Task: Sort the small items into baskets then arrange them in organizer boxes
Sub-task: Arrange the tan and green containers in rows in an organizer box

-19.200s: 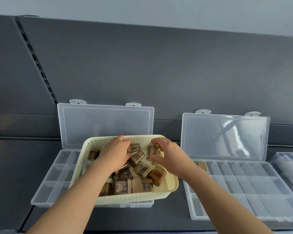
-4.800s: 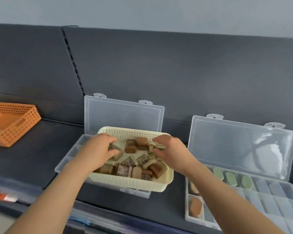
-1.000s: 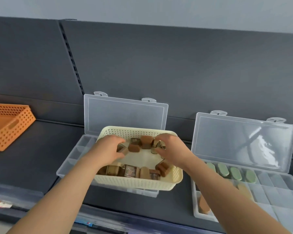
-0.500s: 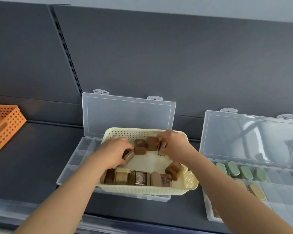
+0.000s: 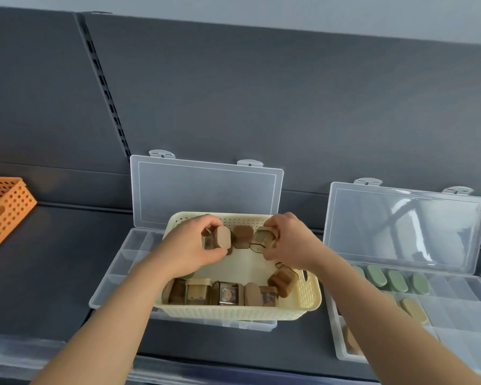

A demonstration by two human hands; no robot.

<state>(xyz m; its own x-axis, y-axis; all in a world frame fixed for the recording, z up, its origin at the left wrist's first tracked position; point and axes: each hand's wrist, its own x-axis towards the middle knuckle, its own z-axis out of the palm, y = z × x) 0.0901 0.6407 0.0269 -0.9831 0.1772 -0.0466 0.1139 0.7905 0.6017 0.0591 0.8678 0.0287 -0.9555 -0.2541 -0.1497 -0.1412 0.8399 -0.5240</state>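
Observation:
A cream perforated basket (image 5: 307, 297) sits on top of an open clear organizer box (image 5: 114, 276). Several small brown and tan capped cases lie in it, most in a row along the near wall (image 5: 225, 293). My left hand (image 5: 190, 247) holds a tan-capped case (image 5: 222, 238) lifted near the basket's far wall. My right hand (image 5: 288, 241) pinches a clear case with a pale cap (image 5: 263, 238) beside it. A brown case (image 5: 242, 237) stands between the two hands.
A second open organizer box (image 5: 456, 315) at the right holds green and tan cases in its far compartments. An orange perforated basket (image 5: 3, 215) stands at the left edge. Both box lids (image 5: 206, 190) lean against the dark shelf back.
Both hands have each lifted a case up from the basket's far end. The view has shifted slightly to the left.

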